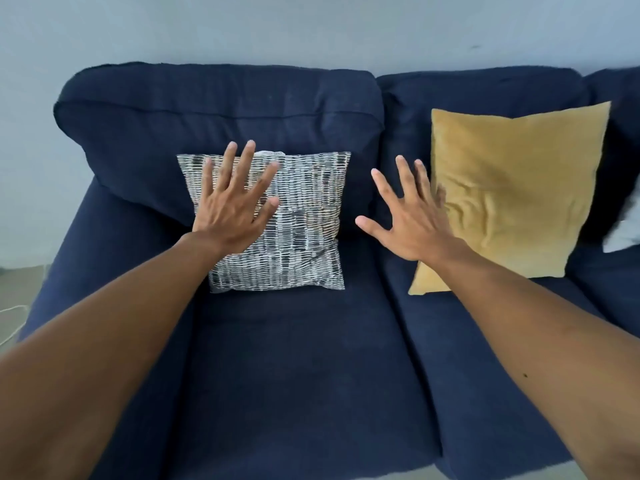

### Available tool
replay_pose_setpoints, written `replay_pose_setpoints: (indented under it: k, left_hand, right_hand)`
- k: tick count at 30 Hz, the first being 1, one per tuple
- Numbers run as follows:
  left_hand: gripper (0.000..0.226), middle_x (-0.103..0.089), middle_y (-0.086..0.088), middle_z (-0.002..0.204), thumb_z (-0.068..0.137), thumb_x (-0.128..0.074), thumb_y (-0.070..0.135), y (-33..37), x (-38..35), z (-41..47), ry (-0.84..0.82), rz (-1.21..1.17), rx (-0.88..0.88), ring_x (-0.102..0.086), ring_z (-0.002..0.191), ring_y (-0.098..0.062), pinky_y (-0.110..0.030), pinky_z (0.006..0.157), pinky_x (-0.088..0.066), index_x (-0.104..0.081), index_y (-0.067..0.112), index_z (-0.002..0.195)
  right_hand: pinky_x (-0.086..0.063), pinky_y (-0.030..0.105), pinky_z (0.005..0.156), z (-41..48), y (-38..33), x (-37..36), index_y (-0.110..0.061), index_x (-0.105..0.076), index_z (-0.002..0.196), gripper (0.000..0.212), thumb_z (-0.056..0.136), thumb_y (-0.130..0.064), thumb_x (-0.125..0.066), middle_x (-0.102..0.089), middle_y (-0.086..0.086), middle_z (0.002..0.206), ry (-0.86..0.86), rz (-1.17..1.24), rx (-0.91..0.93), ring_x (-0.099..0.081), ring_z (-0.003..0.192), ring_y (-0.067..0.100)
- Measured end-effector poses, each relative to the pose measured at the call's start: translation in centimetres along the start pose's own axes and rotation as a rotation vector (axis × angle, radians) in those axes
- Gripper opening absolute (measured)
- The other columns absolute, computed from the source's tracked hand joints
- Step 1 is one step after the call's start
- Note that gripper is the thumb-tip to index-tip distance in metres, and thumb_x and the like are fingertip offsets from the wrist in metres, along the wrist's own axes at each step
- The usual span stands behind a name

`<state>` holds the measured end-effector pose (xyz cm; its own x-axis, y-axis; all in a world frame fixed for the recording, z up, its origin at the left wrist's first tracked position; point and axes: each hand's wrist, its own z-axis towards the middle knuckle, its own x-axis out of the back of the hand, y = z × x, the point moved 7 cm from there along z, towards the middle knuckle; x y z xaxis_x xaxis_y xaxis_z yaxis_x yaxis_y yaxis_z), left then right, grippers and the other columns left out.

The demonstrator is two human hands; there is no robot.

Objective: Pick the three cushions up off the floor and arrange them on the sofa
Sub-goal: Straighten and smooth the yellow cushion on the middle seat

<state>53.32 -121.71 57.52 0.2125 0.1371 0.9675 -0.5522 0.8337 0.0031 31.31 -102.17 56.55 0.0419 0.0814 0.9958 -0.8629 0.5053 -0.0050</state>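
Observation:
A navy blue sofa (294, 358) fills the view. A grey and white patterned cushion (304, 230) leans against the left backrest. A mustard yellow cushion (512, 202) leans against the middle backrest. A pale cushion (625, 233) shows only as a corner at the right edge. My left hand (235, 206) is spread in front of the patterned cushion's left half; I cannot tell if it touches. My right hand (412, 220) is spread between the two cushions, fingertips overlapping the yellow cushion's left edge. Neither hand holds anything.
A light grey wall (311, 29) rises behind the sofa. At the left, the sofa's arm (69, 244) borders a strip of pale floor (20, 289) with a thin white cord on it. The front edge of the seat lies at the bottom of the view.

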Motion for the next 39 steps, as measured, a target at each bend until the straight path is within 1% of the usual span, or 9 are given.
replay_pose_setpoints:
  k: [6,10,15,19,26,29,34,39]
  left_hand:
    - [0.065,0.02,0.001,0.169,0.101,-0.01,0.064,7.8,-0.6,2.0,-0.027,-0.033,-0.024,0.021,0.155,-0.026,-0.056,0.123,0.009,-0.009,0.038,0.161]
    - [0.067,0.018,0.001,0.17,0.1,-0.014,0.065,13.9,-1.8,3.0,-0.059,-0.044,-0.06,0.019,0.156,-0.026,-0.054,0.124,0.008,-0.01,0.039,0.162]
    - [0.073,0.007,-0.003,0.172,0.096,-0.011,0.07,21.9,-2.8,4.4,-0.101,-0.05,-0.101,0.013,0.157,-0.027,-0.051,0.126,0.003,-0.009,0.038,0.162]
    - [0.074,-0.003,-0.005,0.172,0.095,-0.009,0.071,28.4,-3.3,5.5,-0.114,-0.061,-0.099,0.01,0.157,-0.029,-0.053,0.126,0.003,-0.008,0.038,0.162]
    - [0.074,0.01,-0.001,0.171,0.096,-0.009,0.073,38.5,-3.7,8.3,-0.087,-0.096,-0.141,0.014,0.157,-0.026,-0.054,0.125,0.003,-0.011,0.039,0.161]
    - [0.074,0.011,0.0,0.171,0.096,-0.01,0.074,41.4,-4.1,9.3,-0.087,-0.097,-0.158,0.015,0.157,-0.026,-0.054,0.125,0.002,-0.012,0.039,0.162]
    - [0.075,0.011,-0.001,0.171,0.096,-0.008,0.075,43.8,-4.9,11.7,-0.091,-0.082,-0.141,0.014,0.157,-0.027,-0.055,0.125,0.001,-0.012,0.039,0.162]
    - [0.077,0.013,0.0,0.171,0.094,-0.006,0.075,44.9,-6.1,14.6,-0.086,-0.085,-0.107,0.014,0.157,-0.027,-0.055,0.124,0.002,-0.01,0.039,0.162]
  right_hand:
    - [-0.011,0.07,0.118,-2.7,7.3,0.1,-0.042,0.006,0.16,0.095,0.081,-0.091,-0.011,0.017,0.006,0.169,-0.021,-0.027,-0.051,0.012,0.156,0.036]
    - [-0.009,0.069,0.118,-4.9,12.5,0.1,-0.042,0.004,0.161,0.093,0.085,-0.088,-0.022,0.017,0.005,0.17,-0.036,0.003,-0.083,0.012,0.156,0.035]
    - [-0.004,0.066,0.121,-8.0,20.7,0.2,-0.042,0.012,0.159,0.093,0.084,-0.09,-0.014,0.021,0.006,0.169,-0.072,-0.022,-0.118,0.017,0.155,0.033]
    - [-0.006,0.063,0.122,-10.6,27.1,0.7,-0.043,0.014,0.159,0.092,0.084,-0.09,-0.011,0.019,0.007,0.169,-0.073,-0.026,-0.138,0.016,0.155,0.032]
    - [-0.003,0.063,0.122,-12.9,36.3,1.5,-0.041,0.011,0.16,0.093,0.084,-0.09,-0.012,0.016,0.007,0.169,-0.078,-0.057,-0.136,0.018,0.155,0.031]
    - [-0.005,0.064,0.122,-13.1,39.1,1.6,-0.04,0.01,0.16,0.095,0.083,-0.091,-0.011,0.015,0.006,0.17,-0.069,-0.053,-0.142,0.017,0.155,0.031]
    - [-0.008,0.066,0.121,-12.4,42.4,1.4,-0.039,0.008,0.161,0.095,0.084,-0.091,-0.013,0.013,0.008,0.17,-0.056,-0.045,-0.124,0.015,0.155,0.033]
    - [-0.007,0.067,0.121,-10.3,45.2,1.1,-0.041,0.008,0.16,0.098,0.078,-0.093,-0.005,0.012,0.006,0.17,-0.041,-0.03,-0.106,0.014,0.156,0.031]
